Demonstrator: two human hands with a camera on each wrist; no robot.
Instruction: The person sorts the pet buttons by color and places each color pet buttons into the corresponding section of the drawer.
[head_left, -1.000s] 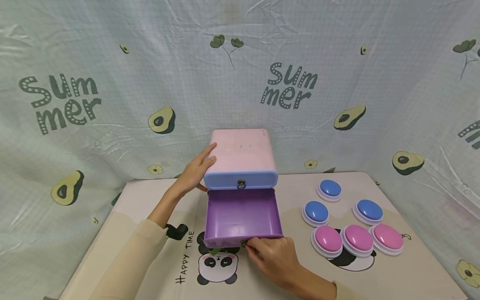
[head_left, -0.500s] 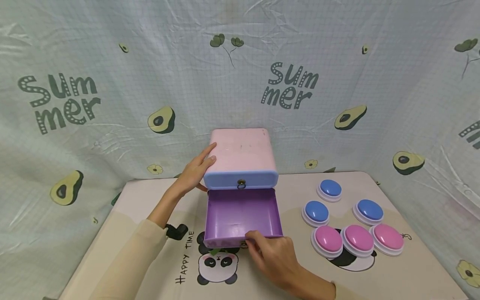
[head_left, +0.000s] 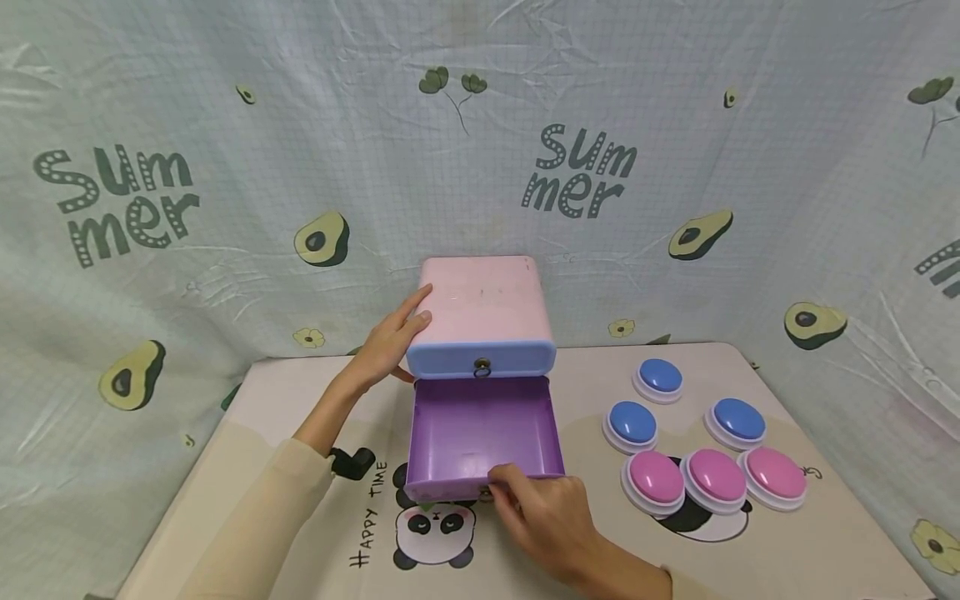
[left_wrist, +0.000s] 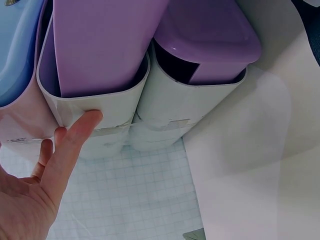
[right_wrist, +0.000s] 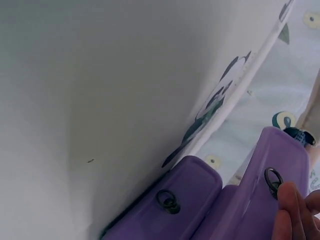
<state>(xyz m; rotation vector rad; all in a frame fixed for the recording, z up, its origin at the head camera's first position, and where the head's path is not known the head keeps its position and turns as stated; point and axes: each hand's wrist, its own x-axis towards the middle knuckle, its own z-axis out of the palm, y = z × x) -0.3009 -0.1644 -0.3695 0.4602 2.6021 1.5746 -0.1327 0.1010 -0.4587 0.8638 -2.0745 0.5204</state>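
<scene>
A small drawer cabinet [head_left: 483, 300] with a pink top stands on the table. Its blue top drawer [head_left: 450, 361] is closed, while the purple drawer [head_left: 480, 433] below is pulled out, with no contents visible. My left hand [head_left: 386, 346] rests against the cabinet's left side, fingers fairly straight; the left wrist view shows a fingertip [left_wrist: 92, 117] on the white casing [left_wrist: 112, 107]. At the pulled-out drawer's front, my right hand [head_left: 551, 517] holds the edge with curled fingers, one at the rim. Beside those fingertips is the drawer's ring pull [right_wrist: 273, 179].
To the right stand three blue push buttons [head_left: 633, 422] and three pink push buttons [head_left: 657, 479] with white bases. A lower purple drawer [right_wrist: 175, 195] is closed. A printed curtain [head_left: 480, 167] hangs behind the table [head_left: 300, 400].
My right fingers have shifted from the ring pull up to the drawer's front rim. The purple drawer has come out very slightly. My left hand has stayed in place.
</scene>
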